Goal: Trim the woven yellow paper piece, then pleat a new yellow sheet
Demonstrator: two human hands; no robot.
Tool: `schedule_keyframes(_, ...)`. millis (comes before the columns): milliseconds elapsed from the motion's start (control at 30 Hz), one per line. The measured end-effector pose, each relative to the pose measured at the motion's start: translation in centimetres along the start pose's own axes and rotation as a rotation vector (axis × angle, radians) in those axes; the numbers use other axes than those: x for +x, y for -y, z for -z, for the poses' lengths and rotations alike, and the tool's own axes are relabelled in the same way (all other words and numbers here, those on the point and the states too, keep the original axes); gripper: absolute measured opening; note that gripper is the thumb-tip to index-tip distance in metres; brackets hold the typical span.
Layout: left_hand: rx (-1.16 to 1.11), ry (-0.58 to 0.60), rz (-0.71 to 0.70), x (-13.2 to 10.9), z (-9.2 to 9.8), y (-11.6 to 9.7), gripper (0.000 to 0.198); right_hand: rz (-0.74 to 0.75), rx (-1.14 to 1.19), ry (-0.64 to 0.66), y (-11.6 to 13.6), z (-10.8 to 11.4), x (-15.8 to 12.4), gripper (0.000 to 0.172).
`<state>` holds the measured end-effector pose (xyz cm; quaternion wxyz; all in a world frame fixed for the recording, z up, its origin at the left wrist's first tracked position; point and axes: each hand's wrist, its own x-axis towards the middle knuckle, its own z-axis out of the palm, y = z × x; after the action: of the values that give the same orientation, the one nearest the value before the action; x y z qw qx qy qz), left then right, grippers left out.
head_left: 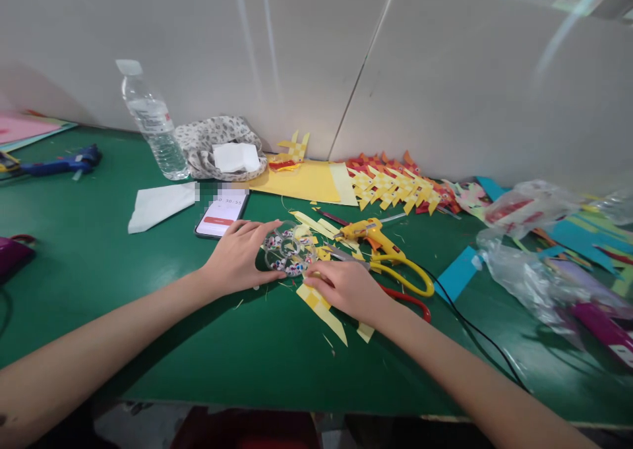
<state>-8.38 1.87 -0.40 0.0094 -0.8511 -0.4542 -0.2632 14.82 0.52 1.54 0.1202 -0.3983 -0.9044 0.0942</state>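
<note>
My left hand (pixel 241 256) curves round the left side of a round clear case (pixel 288 269) with small googly eyes in its ring of compartments. Thumb and fingers grip its rim. At the case's lower right edge is my right hand (pixel 349 289), its fingers bent and pressed together; anything between the fingertips is hidden. Under that hand lies a woven yellow paper piece (pixel 312 297) with a long pointed end. Just beyond it rest a yellow hot glue gun (pixel 373 235) and scissors with yellow and red handles (pixel 408 274). Yellow paper scraps (pixel 311 223) lie behind the case.
A phone (pixel 222 215) showing a timer, a water bottle (pixel 154 124) and a patterned cloth (pixel 217 132) stand or lie at the back left. Finished-looking woven yellow pieces (pixel 390 188) line the wall. Plastic bags (pixel 514 271) and blue paper (pixel 455 272) lie right. A blue glue gun (pixel 64 163) lies far left.
</note>
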Motion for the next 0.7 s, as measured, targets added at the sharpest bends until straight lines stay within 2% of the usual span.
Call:
schedule_keyframes(200,0.005,0.004,0.000,0.0,0.0,-0.2,0.079,-0.011,0.060,-0.051,0.1,-0.6,-0.3,0.017)
schedule_keyframes(400,0.022,0.020,0.045,-0.1,-0.2,0.2,0.082,0.019,0.177,-0.200,1.6,-0.9,-1.2,0.015)
schedule_keyframes(533,0.002,-0.037,0.019,0.1,0.2,0.2,0.065,-0.040,0.365,-0.325,2.7,-1.2,-1.1,0.011)
schedule_keyframes(700,-0.047,-0.124,-0.070,0.3,0.5,-0.9,0.031,-0.296,0.619,-0.399,2.9,-1.5,-0.5,0.007)
